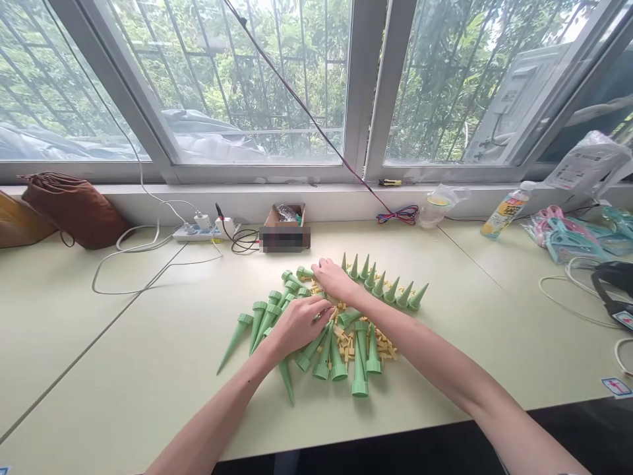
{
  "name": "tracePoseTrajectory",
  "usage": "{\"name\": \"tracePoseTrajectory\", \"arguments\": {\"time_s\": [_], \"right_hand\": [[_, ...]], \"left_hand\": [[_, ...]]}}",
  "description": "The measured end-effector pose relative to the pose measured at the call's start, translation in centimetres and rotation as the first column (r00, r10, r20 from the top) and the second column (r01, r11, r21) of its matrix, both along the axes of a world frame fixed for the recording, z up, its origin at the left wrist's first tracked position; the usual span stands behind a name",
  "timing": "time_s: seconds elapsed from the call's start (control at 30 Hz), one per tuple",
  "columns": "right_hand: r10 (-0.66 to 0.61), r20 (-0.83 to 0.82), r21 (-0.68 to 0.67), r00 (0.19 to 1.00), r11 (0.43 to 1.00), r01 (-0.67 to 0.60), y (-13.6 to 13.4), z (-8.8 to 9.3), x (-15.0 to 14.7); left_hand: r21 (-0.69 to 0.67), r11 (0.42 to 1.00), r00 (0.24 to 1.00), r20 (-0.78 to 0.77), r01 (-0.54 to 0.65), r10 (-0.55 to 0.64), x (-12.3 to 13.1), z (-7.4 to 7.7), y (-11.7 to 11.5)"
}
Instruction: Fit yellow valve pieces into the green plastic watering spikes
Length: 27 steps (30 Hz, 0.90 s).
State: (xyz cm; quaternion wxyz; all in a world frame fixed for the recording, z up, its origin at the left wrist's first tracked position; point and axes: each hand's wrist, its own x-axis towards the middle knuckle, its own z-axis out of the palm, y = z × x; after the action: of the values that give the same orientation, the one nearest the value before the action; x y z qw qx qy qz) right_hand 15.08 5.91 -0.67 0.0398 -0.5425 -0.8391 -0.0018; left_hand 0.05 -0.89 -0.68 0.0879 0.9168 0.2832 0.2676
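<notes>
On the pale yellow-green tabletop [173, 369], two bare hands are working over a loose heap of small yellow plastic pieces [349, 346]. The left hand [302, 322] is curling over the near side of the heap, thumb and fingers bending toward each other; whether they are clamping anything cannot be told. The right hand [333, 278] is reaching farther across, its fingers touching a tapered green plastic spike [305, 272] at the far edge; the firmness of that grip cannot be told. Further green plastic spikes with wide ends [258, 323] are lying fanned to the left and in front of the heap. Upright green plastic cones [392, 291] are standing tip upward in a slanting row to the right. Behind, a white power strip [200, 233] is lying near the window wall.
</notes>
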Motion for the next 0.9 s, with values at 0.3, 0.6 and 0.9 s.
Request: {"name": "tracePoseTrajectory", "arguments": {"time_s": [0.3,0.6,0.9], "right_hand": [[0.072,-0.048,0.005,0.996,0.997,-0.072,0.0,-0.3,0.1],[0.073,-0.167,0.066,0.983,0.996,-0.063,-3.2,1.3,1.5],[0.111,-0.51,0.128,0.853,0.99,-0.052,-7.2,-0.4,3.7]], "left_hand": [[0.021,1.0,1.0,0.011,-0.01,0.01,-0.1,0.3,0.3],[0.026,0.995,0.988,0.124,-0.099,0.095,-0.9,0.4,1.1],[-0.076,0.952,0.91,0.278,-0.297,0.307,-1.8,2.0,2.0]]}}
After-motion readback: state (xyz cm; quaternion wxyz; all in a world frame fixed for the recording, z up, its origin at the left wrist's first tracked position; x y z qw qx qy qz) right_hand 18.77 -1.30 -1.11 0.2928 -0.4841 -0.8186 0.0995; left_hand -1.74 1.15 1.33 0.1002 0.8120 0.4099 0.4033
